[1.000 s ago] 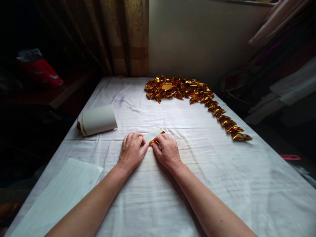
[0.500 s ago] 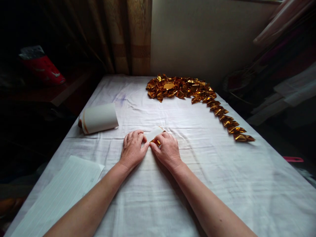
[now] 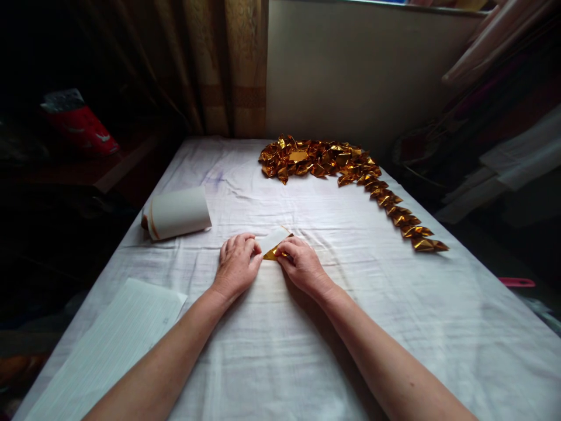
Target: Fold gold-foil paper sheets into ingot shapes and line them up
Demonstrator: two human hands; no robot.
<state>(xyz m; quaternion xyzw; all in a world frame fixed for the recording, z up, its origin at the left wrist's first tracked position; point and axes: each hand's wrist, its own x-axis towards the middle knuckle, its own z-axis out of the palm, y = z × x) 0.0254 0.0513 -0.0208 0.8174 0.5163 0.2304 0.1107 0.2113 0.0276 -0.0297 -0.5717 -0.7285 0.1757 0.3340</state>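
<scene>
A small sheet of gold foil paper (image 3: 274,244), white on its back, lies on the white cloth (image 3: 394,304) in the middle of the table. My left hand (image 3: 235,264) presses its left end with curled fingers. My right hand (image 3: 302,263) pinches the right part, where a gold corner shows under a white flap. Both hands rest on the cloth, touching the paper. A heap of folded gold foil pieces (image 3: 313,158) sits at the far edge, and a row of such pieces (image 3: 405,219) runs from it toward the right.
A roll of white-backed foil paper (image 3: 179,213) lies on its side at the left. A lined white sheet (image 3: 109,345) lies near the front left edge. Curtains (image 3: 219,64) and a pale wall stand behind the table. A red bag (image 3: 81,126) sits in the dark at left.
My right hand has shifted slightly right and back, baring more of the gold corner under the white flap. My left hand has stayed put on the paper.
</scene>
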